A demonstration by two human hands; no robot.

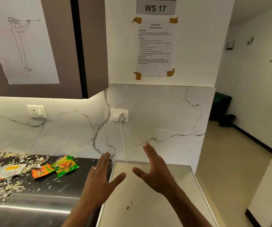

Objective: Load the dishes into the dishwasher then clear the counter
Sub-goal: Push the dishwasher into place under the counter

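Head view: left hand [97, 178] and right hand [155, 171] both flat, fingers straight, holding nothing, apart, raised over pale appliance top [148, 202] at lower centre. No dishes visible. Counter litter lies lower left: green wrapper [65, 165], orange wrapper [41, 172], white wrapper [7, 172], scattered shreds on black counter [76, 182]. Left hand nearer litter; judged reach leftward.

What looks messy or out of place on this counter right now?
The black counter on the left is strewn with pale shredded scraps and loose snack wrappers: a green one, an orange one and a white one. The beige appliance top has a small smudge. Both hands hold nothing.
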